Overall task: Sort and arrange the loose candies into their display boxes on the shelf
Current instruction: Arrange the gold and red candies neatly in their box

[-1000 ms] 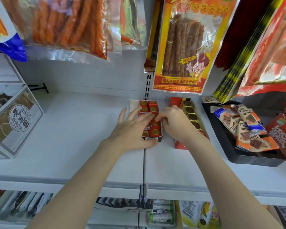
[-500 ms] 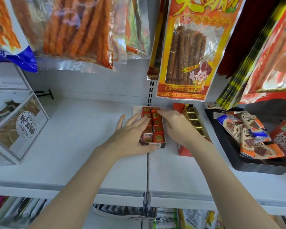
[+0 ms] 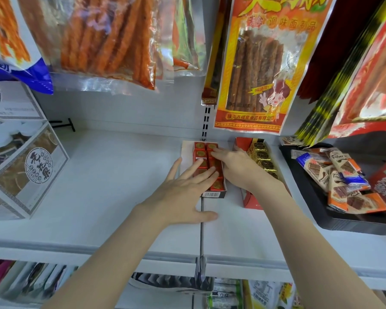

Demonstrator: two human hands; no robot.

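Observation:
A narrow white display box point(image 3: 214, 194) stands on the white shelf point(image 3: 112, 175), filled with two rows of red candies with gold faces point(image 3: 200, 147). My left hand point(image 3: 183, 192) lies flat with its fingers spread over the box's near half. My right hand point(image 3: 239, 166) reaches in from the right, its fingertips pressing on the candies in the right row. Just to the right stands a red display box point(image 3: 249, 200) holding gold-wrapped candies point(image 3: 262, 155), partly hidden by my right wrist.
A black tray point(image 3: 316, 210) with chocolate bars in orange and blue wrappers sits at the right. A grey printed carton point(image 3: 31, 170) stands at the left. Bags of snack sticks point(image 3: 256, 63) hang low over the shelf's back. A lower shelf point(image 3: 172, 284) holds more packets.
My right hand has slid from the box's right edge onto the candies, fingers now stretched over the right row. My left hand stays flat on the box. The view has moved closer.

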